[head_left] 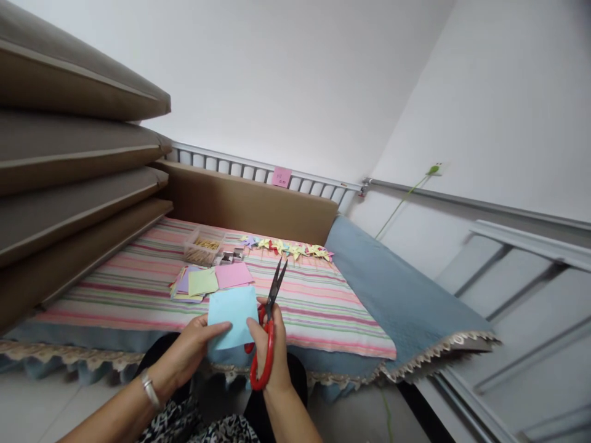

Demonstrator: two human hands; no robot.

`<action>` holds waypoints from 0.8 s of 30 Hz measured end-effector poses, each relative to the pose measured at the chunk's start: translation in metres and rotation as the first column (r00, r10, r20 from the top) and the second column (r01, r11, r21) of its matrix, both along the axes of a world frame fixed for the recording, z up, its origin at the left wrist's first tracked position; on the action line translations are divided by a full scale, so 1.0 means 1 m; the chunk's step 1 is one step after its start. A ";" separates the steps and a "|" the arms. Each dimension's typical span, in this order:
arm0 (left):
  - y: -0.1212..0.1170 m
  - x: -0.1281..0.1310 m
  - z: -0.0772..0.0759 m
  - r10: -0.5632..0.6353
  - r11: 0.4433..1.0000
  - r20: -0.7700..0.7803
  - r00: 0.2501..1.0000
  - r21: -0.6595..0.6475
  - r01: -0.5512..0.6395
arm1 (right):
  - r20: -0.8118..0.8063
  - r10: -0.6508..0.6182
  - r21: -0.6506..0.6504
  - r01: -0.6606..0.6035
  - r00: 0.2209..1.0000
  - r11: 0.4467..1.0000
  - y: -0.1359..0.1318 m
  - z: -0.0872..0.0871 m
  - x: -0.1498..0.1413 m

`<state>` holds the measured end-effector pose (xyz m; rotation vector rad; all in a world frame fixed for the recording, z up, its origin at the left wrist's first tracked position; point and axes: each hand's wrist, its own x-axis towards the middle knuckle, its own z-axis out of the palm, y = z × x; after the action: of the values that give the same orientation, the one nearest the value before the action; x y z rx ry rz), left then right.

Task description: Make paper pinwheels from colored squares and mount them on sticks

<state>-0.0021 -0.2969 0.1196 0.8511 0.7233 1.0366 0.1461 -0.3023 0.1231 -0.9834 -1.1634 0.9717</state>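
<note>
A square of light blue paper (pixel 233 311) is pinched at its left edge by my left hand (pixel 196 344), thumb on top. My right hand (pixel 272 344) grips the paper's right edge between thumb and fingers. That same hand also carries a pair of scissors (pixel 270 320) with red handles; their dark blades point up and away, slightly parted, to the right of the paper. Just beyond the paper lie a pink sheet (pixel 233 275), a pale green sheet (pixel 203 282) and a stack of coloured paper squares (pixel 182 286).
A clear plastic box (pixel 202 247) of wooden sticks stands behind the papers. Several paper pinwheels (pixel 286 248) lie in a row on the striped cloth (pixel 138 280). Stacked cushions (pixel 78 141) rise at left; a brown board (pixel 249 203) stands at the back.
</note>
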 end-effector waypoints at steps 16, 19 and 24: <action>0.011 -0.047 0.024 0.287 0.956 -0.224 0.931 0.002 -0.294 | 0.433 0.445 -0.378 -0.291 0.783 0.879 -0.060 -0.025 0.022; 0.009 -0.047 0.027 0.283 0.957 -0.225 0.932 0.008 -0.289 | 0.442 0.427 -0.406 -0.249 0.789 0.879 -0.059 -0.022 0.017; 0.009 -0.049 0.024 0.277 0.958 -0.233 0.932 -0.008 -0.287 | 0.448 0.404 -0.433 -0.202 0.798 0.879 -0.059 -0.021 0.011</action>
<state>-0.0516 -0.2883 0.1437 0.8547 1.0854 1.1846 0.1574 -0.3612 0.1024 -1.4540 -1.6838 1.2548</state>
